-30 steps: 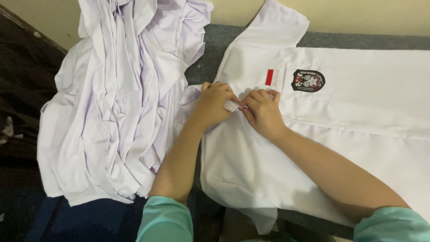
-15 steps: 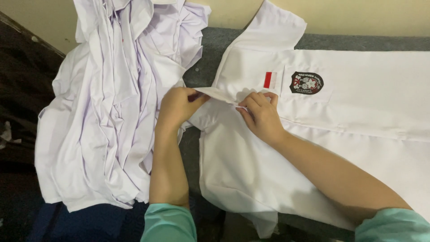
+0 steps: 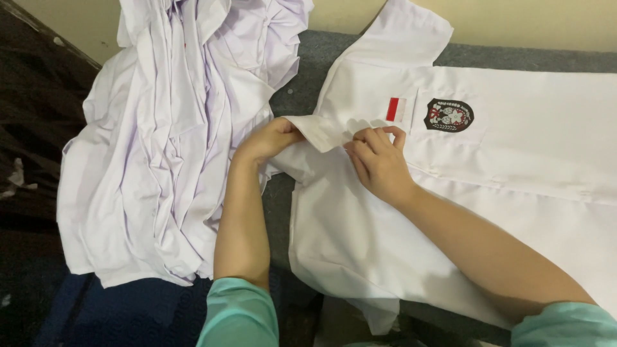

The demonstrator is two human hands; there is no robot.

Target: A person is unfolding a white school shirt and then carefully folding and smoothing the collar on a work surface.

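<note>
A white short-sleeved shirt (image 3: 514, 160) lies spread flat on a grey surface (image 3: 308, 71), with a red-and-white patch (image 3: 393, 109) and a dark round badge (image 3: 448, 115) on its chest. My left hand (image 3: 267, 140) pinches the tip of the shirt's collar (image 3: 318, 132) and holds it out to the left. My right hand (image 3: 379, 160) presses on the collar's other end, fingers bent on the cloth just below the red-and-white patch.
A crumpled heap of white shirts (image 3: 173, 128) lies at the left, touching my left forearm. Dark cloth (image 3: 32, 128) sits at the far left, blue fabric (image 3: 135, 308) below the heap. A pale wall (image 3: 527, 22) runs along the back.
My left hand has moved left from beside the right hand, drawing the collar tip out and flat. My right hand stayed on the shirt near the patch.
</note>
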